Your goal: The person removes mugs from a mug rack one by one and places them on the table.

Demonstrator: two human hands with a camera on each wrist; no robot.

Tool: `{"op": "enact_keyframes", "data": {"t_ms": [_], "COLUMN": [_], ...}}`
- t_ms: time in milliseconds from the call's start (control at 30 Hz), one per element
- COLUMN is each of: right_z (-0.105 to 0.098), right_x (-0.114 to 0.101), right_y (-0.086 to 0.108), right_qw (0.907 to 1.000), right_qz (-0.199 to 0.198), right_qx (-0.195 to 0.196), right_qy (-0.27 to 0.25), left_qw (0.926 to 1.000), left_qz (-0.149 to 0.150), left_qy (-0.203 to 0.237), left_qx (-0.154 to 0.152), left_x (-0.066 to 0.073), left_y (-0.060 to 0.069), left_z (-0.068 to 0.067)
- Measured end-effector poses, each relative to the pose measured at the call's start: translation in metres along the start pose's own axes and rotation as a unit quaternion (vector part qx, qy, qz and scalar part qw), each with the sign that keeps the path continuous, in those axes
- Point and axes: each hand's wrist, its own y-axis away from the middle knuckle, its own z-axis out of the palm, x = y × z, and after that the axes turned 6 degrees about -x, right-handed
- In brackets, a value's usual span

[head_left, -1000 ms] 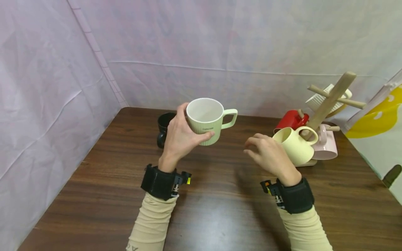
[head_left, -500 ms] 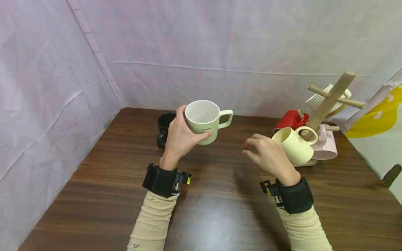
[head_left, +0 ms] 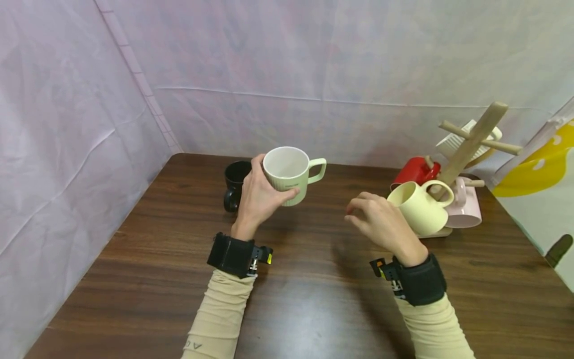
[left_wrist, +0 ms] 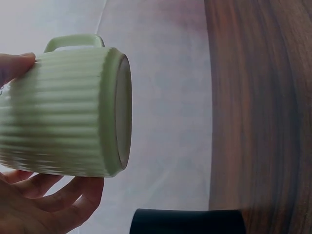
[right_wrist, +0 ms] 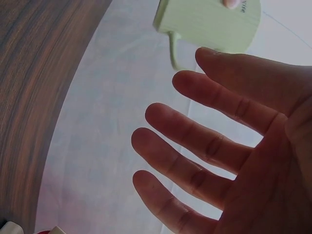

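Mugs number six: two toward the left, a green mug (head_left: 301, 179) and a black mug (head_left: 235, 180), and four on the right, a cream mug (head_left: 423, 212), a red mug (head_left: 413, 172), a pink mug (head_left: 471, 213) and a white mug (head_left: 450, 147). There is one wooden stand (head_left: 462, 155); its pegs (head_left: 455, 131) are partly hidden, so their count is unclear. One table (head_left: 134, 279). Two grips: one left hand (head_left: 256, 200), one right hand (head_left: 378, 218). Two sleeves: a left sleeve (head_left: 219, 306) and a right sleeve (head_left: 432, 324). Two wristbands: a left band (head_left: 229, 255) and a right band (head_left: 422, 281).
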Motion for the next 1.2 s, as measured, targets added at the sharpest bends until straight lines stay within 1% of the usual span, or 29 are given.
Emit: {"op": "enact_keyframes", "data": {"t_ms": [233, 667, 900, 1200], "right_z": [0.001, 0.000, 0.001, 0.000], "right_x": [0.000, -0.001, -0.002, -0.003], "right_y": [0.000, 0.000, -0.001, 0.000], "right_qw": [1.0000, 1.0000, 1.0000, 1.0000], "right_qz": [-0.001, -0.003, -0.005, -0.004], "right_qx": [0.001, 0.002, 0.003, -0.002], "right_qy": [-0.003, -0.003, -0.004, -0.003], "left_qw": [0.9999, 0.9980, 0.9975, 0.9965], "left_qz": [-0.015, -0.062, -0.069, -0.081], "left_qy": [0.002, 0.016, 0.016, 0.013], "left_qx": [-0.003, -0.004, -0.010, -0.013], "left_x": [-0.009, -0.029, -0.037, -0.045], "left_y": [-0.001, 0.000, 0.002, 0.004], "left_z": [0.004, 0.015, 0.020, 0.022]}}
